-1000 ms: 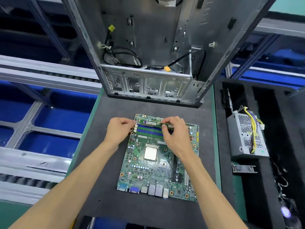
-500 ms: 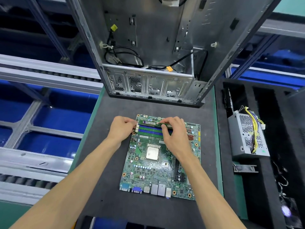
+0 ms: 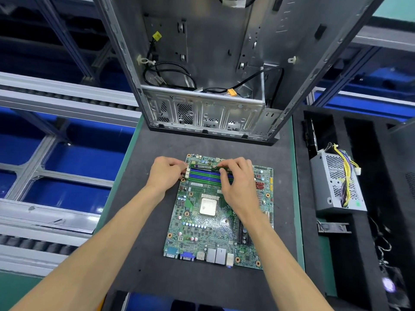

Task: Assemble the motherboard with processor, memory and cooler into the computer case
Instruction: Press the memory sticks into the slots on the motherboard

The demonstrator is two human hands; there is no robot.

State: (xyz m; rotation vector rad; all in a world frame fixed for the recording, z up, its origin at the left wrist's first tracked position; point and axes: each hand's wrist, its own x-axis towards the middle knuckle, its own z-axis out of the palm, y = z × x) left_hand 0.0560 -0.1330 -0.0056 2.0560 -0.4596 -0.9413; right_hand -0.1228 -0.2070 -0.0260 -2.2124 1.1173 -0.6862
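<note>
Head view: two bare hands work on a green motherboard (image 3: 215,223) lying flat on a dark mat (image 3: 202,286).
Left hand (image 3: 165,173): fingers curled, pressing the memory stick's (image 3: 203,167) left end.
Right hand (image 3: 239,180): fingertips pinching its right end.
Memory stick: at the farthest slot.
Processor (image 3: 208,206): seated mid-board.
Computer case (image 3: 208,70): open, behind the board.

No words or numbers can be read here. The motherboard (image 3: 215,221) has tiny white print, but it is too small to make out. The memory stick (image 3: 203,167) has a pale sticker, and the power supply (image 3: 336,182) has a small green sticker; both are too blurry to read.
</note>
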